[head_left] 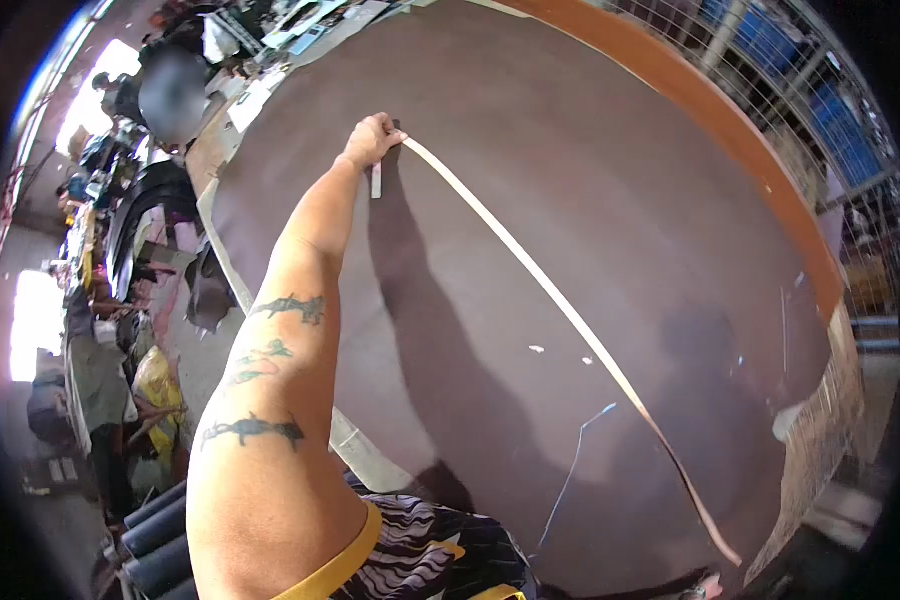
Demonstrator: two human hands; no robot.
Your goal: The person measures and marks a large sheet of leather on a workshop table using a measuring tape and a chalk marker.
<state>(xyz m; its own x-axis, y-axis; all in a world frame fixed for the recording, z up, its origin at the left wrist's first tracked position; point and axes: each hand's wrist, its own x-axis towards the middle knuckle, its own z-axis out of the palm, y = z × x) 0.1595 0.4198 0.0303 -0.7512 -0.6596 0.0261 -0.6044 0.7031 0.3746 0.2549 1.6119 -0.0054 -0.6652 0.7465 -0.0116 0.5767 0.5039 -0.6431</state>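
A wide sheet of dark brown leather [530, 200] lies spread out before me. My left hand [373, 140] reaches to its far left part, fingers closed in a pinch on a long, pale tape measure [530, 262]. A short tail of the tape sticks out below that hand. From there the tape runs across the leather to the lower right, its near end in shadow. At the bottom edge a small piece of what looks like my right hand [708, 588] shows, apart from the tape's visible end; its fingers are mostly cut off.
Light blue lines [579, 430] and small whitish spots [537, 349] mark the leather. An orange-brown border [710, 110] curves along the far right, beside a wire cage [760, 50] with blue things inside. Left, people and piled materials stand near dark rolls [160, 545].
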